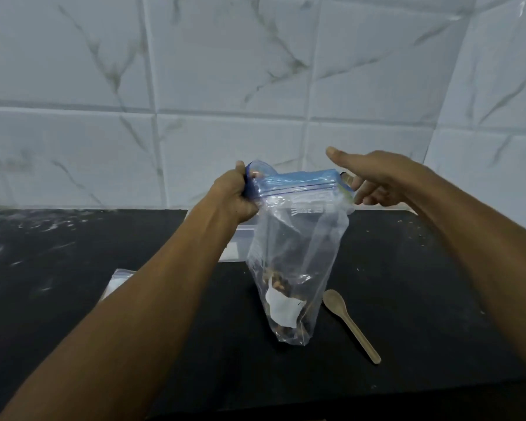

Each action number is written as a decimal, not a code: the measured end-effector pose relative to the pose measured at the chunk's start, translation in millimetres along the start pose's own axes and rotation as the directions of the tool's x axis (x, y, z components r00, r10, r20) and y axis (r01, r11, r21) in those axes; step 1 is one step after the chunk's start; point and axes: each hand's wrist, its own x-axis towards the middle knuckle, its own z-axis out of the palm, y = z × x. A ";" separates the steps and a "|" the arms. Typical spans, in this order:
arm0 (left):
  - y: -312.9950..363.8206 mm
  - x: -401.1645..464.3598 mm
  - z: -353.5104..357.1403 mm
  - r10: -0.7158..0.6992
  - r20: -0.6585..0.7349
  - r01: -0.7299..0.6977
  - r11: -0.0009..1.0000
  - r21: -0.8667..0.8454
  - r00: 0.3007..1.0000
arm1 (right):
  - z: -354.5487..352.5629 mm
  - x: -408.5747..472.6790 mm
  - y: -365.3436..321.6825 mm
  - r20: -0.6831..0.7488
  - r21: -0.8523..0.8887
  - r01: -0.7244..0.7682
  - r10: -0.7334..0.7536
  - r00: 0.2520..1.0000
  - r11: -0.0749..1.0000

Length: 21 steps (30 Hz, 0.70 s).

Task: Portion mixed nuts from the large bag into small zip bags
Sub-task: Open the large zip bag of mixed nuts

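While you hold the zip bag (295, 253) upright over the middle of the black worktop (422, 299), the step in hand looks like work at its blue zip strip (298, 185); whether you are sealing it or opening it cannot be told from this view.

Nearest to you, one wooden spoon (349, 323) lies flat on the worktop just right of the bag's foot, bowl away from you, handle running toward your right. The bag's bottom sits at or just above the surface; which, I cannot tell. One small heap of mixed nuts (281, 287) lies in its lower part, partly behind a white label, so most of the bag is slack and clear.

To the left, near your left forearm, a corner of clear plastic (119, 278) shows; it may be one or more of the other bags, but it cannot be counted.

Further off, your left hand (237, 196) grips the left end of the zip strip, fingers curled round it. Your right hand (374, 177) is at the right end, thumb held out straight and fingers loosely extended beside the strip, not clamped on it.

Behind the bag a pale flat item (240, 238) lies on the worktop, too hidden to name.

Next, I judge, your right fingers need a firm pinch on that right end, the left hand steadying, so the nuts do not spill.
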 end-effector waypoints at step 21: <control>-13.7 -56.6 -51.3 0.011 -0.014 -0.015 0.961 -0.276 1.000 | 53.6 -24.8 14.0 0.389 0.921 -0.390 0.072 0.919 0.005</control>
